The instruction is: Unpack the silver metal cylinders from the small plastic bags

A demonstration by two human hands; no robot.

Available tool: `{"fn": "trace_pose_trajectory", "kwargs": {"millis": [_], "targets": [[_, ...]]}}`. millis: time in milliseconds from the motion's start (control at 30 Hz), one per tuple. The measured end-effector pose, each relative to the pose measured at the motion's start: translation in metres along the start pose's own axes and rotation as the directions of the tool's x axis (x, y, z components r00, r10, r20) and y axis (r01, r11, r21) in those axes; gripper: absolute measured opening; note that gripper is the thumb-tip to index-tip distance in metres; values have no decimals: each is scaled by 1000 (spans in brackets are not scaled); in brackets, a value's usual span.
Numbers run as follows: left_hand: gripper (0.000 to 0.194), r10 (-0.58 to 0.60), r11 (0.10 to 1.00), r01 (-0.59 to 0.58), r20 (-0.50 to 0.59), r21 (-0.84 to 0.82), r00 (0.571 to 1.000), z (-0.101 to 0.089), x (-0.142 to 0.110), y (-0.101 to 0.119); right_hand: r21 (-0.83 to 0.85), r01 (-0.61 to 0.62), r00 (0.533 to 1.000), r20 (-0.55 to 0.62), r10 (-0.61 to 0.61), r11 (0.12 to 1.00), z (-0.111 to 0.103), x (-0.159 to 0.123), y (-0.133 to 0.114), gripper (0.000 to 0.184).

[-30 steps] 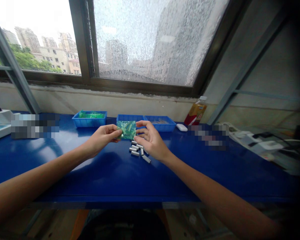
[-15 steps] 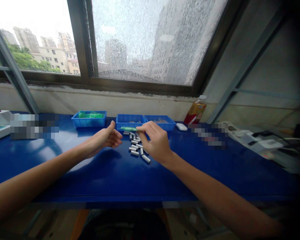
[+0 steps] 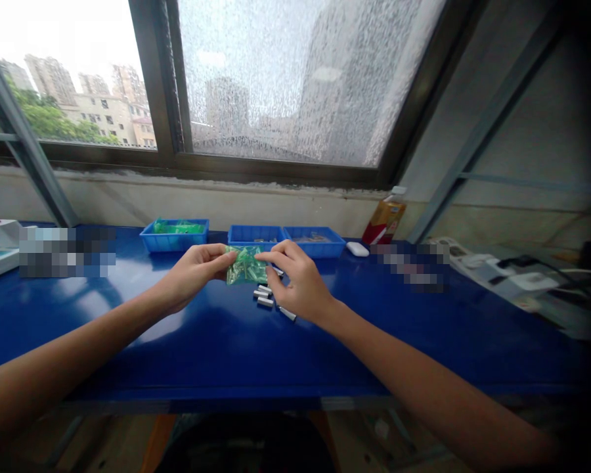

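A small green see-through plastic bag (image 3: 245,265) is held up between both my hands above the blue table (image 3: 217,341). My left hand (image 3: 193,274) pinches its left edge with thumb and fingers. My right hand (image 3: 296,281) pinches its right edge, the other fingers curled. Under my right hand lie several small silver metal cylinders (image 3: 264,295) scattered on the table.
Three blue trays stand along the wall: the left one (image 3: 174,236) holds green bags, the middle one (image 3: 254,234) and the right one (image 3: 315,240) hold small parts. A bottle (image 3: 384,222), a white pebble-like object (image 3: 358,249) and white devices with cables (image 3: 492,276) lie to the right.
Half a second ago my left hand was free and the bag lay flat near the middle tray in my right fingers. Now both hands hold it upright again, as one second ago.
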State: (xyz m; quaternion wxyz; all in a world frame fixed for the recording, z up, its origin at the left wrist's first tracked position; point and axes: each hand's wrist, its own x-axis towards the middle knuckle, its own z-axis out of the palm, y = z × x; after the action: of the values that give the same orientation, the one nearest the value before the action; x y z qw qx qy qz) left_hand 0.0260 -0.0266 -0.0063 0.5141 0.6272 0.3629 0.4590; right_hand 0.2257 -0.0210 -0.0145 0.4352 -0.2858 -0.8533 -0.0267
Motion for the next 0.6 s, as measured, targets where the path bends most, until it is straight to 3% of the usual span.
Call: {"fn": "trace_pose_trajectory", "kwargs": {"millis": [200, 367, 467, 533, 600], "targets": [[24, 97, 967, -96, 6, 235, 995, -3, 2, -4, 206, -180, 982, 86, 165, 962, -1, 3, -3, 17], [20, 143, 923, -162, 79, 349, 987, -1, 1, -1, 424, -408, 912, 137, 388, 809, 8, 2, 2, 41], [19, 147, 908, -167, 81, 384, 986, 0, 0, 0, 475, -477, 879, 255, 403, 740, 12, 1, 3, 21], [21, 119, 907, -116, 20, 406, 993, -1, 1, -1, 448, -485, 875, 263, 407, 751, 12, 2, 3, 12], [26, 66, 917, -36, -64, 397, 996, -3, 3, -3, 361, -437, 899, 173, 402, 824, 11, 2, 2, 11]]}}
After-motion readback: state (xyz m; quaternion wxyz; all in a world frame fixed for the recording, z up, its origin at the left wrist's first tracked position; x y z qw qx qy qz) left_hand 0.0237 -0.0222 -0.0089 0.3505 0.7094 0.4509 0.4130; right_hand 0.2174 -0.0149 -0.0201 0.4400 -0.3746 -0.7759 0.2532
